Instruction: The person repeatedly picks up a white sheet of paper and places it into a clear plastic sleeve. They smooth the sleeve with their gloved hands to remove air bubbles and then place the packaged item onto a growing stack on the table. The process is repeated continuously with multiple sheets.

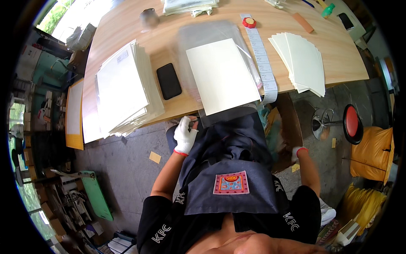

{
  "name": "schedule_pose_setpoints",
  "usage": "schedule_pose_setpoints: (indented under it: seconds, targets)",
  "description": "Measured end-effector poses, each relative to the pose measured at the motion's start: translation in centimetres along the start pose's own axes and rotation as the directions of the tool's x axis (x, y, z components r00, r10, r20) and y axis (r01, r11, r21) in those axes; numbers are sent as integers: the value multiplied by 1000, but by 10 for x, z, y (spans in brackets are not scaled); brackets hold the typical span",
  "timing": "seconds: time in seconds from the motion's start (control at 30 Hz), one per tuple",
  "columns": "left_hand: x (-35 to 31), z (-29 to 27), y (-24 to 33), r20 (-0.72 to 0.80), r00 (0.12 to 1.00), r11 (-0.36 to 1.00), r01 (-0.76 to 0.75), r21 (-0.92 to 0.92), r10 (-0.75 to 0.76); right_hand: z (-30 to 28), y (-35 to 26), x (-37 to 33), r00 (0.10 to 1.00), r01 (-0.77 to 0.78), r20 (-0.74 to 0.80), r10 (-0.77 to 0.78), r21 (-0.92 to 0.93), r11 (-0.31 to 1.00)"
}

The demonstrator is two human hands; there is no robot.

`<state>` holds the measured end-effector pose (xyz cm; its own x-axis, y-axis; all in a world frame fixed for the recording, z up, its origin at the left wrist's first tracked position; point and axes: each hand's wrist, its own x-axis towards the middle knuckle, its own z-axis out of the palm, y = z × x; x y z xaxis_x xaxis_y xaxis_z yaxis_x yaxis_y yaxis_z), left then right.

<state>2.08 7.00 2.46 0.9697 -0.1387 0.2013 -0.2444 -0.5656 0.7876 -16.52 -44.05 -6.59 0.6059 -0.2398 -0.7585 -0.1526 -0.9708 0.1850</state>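
My left hand, in a white glove with bare fingertips, is just below the table's front edge. Its fingers are bent and a little apart, with nothing visible between them. Close beside it hangs the lower edge of a clear plastic sleeve, which juts over the table edge towards my lap. A cream sheet of card lies on the sleeve. My right hand, also gloved, is low beside an open cardboard box at my right. Its fingers are hidden, so what it holds cannot be made out.
On the table are a stack of sleeved sheets, a black phone, a long label strip, a red round object and fanned cream cards. A red-seated stool stands at the right.
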Motion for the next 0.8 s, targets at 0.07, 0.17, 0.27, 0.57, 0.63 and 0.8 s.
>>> schedule_pose_setpoints:
  seconds: [0.07,0.17,0.27,0.57,0.63,0.8]
  targets:
    - [3,1,7,-101,919,882,-329,338,382,-67,-53,-15,930,83,-366,-32,125,989]
    - [14,22,9,-77,838,777,-462,428,540,-154,-125,-28,511,519,-853,108,406,752]
    - [26,20,16,-29,818,757,-517,398,574,-220,-162,-48,62,587,-967,-248,-166,792]
    - [-12,37,-14,-198,938,910,197,-366,-283,-218,-204,-10,484,750,-869,101,472,464]
    - [-9,44,-6,-257,884,791,180,-585,-391,-213,-215,0,492,694,-852,180,509,510]
    - [-8,48,16,-32,726,230,176,-957,-687,-223,-229,-22,129,760,-936,327,305,574]
